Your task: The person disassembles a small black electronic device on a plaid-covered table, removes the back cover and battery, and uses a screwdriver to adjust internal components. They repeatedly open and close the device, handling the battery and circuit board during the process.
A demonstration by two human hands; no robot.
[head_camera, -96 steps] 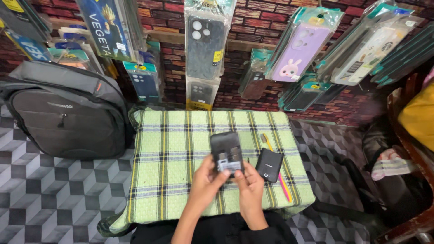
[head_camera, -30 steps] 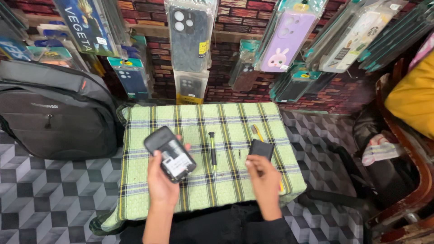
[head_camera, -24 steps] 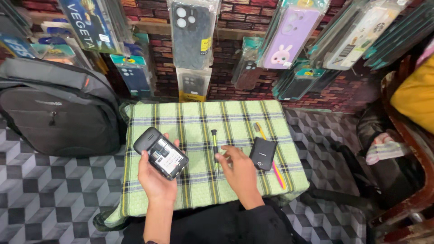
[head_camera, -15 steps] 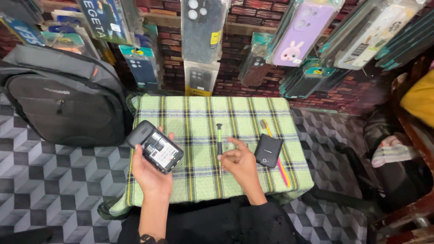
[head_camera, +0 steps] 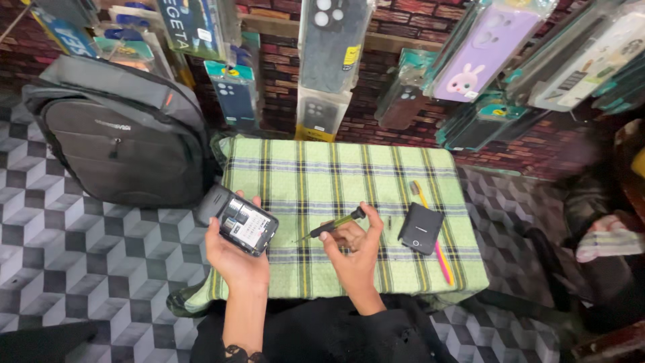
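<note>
Already opened phone in one hand, screwdriver in the other.

Left hand [head_camera: 235, 259] cups the phone [head_camera: 238, 222], back cover off and insides showing, over the tabletop's [head_camera: 322, 181] left edge. Right hand [head_camera: 353, 245] pinches a screwdriver [head_camera: 332, 225], tip aimed toward the phone but apart from it. A dark cover [head_camera: 421, 228] lies beside a pink-yellow tool [head_camera: 437, 245].

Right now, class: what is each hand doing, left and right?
Left hand: closed around an opened phone, its back cover off.
Right hand: closed on a small screwdriver, above the checked tablecloth.
</note>
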